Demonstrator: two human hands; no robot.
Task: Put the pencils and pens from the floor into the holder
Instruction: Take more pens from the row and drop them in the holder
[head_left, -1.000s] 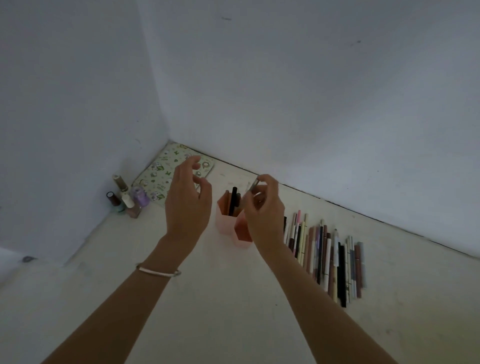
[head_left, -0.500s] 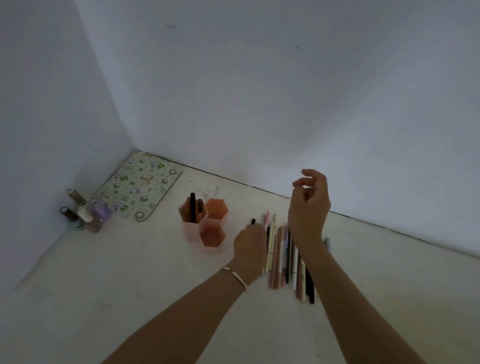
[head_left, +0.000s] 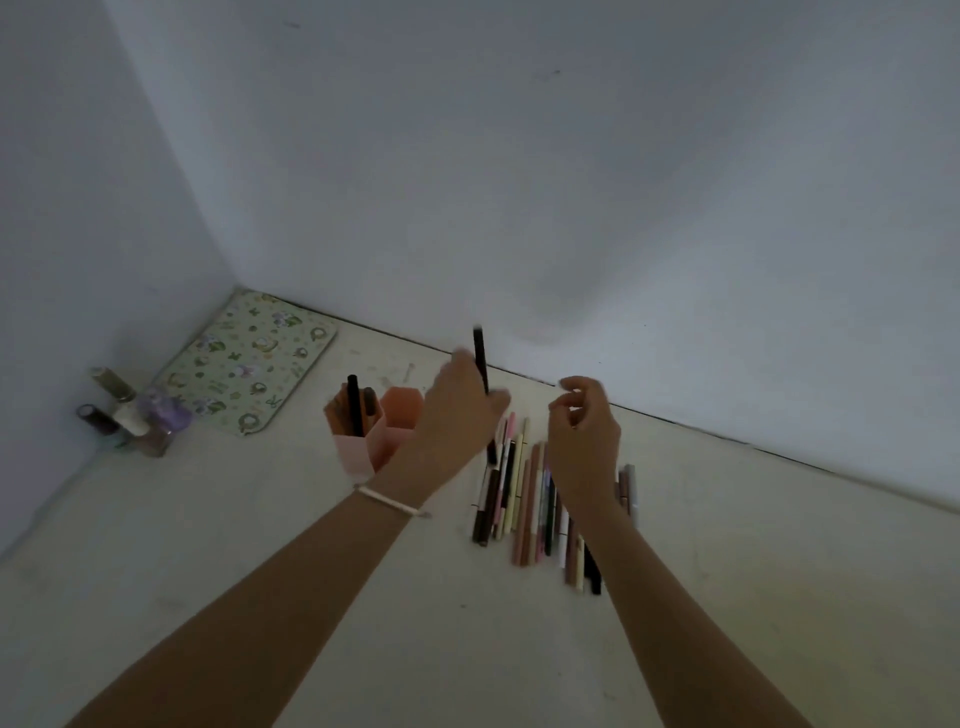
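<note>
A pink holder (head_left: 358, 452) of hexagonal tubes stands on the floor with a black pen and a few brown ones upright in its left tube. To its right lies a row of several pens and pencils (head_left: 524, 499). My left hand (head_left: 457, 410) hovers between holder and row, shut on a black pen (head_left: 480, 358) that points nearly straight up. My right hand (head_left: 584, 436) hangs above the row's right part with fingers loosely curled and nothing in them; it hides some of the pens.
A patterned green mat (head_left: 249, 364) lies in the corner where two white walls meet. Several small bottles (head_left: 130, 415) stand against the left wall. Bare pale floor (head_left: 467, 649) stretches toward me.
My left hand has lifted a black pen off the row and raised it upright. My right hand has stayed above the row. The view has shifted slightly.
</note>
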